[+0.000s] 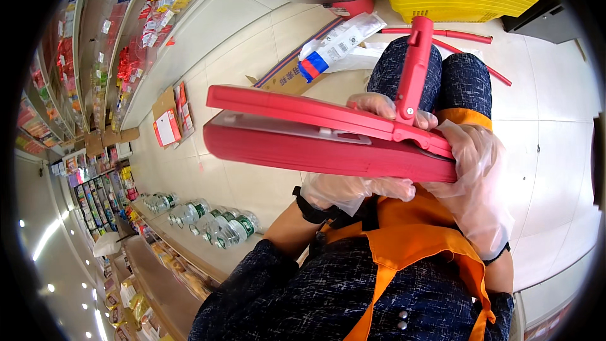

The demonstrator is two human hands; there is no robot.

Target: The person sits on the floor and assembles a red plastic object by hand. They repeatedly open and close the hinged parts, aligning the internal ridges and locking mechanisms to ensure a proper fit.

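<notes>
A long pink-red flat mop head (315, 153) lies crosswise in front of me, its upper bar (284, 104) tilted up at the left from the thicker lower part. A swivelling handle socket (413, 63) stands up from its hinge, with no pole in it. My left hand (341, 191), in a clear plastic glove, grips the lower part near the middle; gloved fingertips show on the far side. Closed around the right end is my right hand (473, 161), gloved too, its fingers partly hidden.
Red poles (464, 36) lie on the tiled floor beyond my knees. Near them are a plastic wrapper (347, 38) and flattened cardboard (284, 76). A yellow basket (454, 0) stands at the far right. Stocked shelves (145, 31) and several clear bottles (237, 230) are on the left.
</notes>
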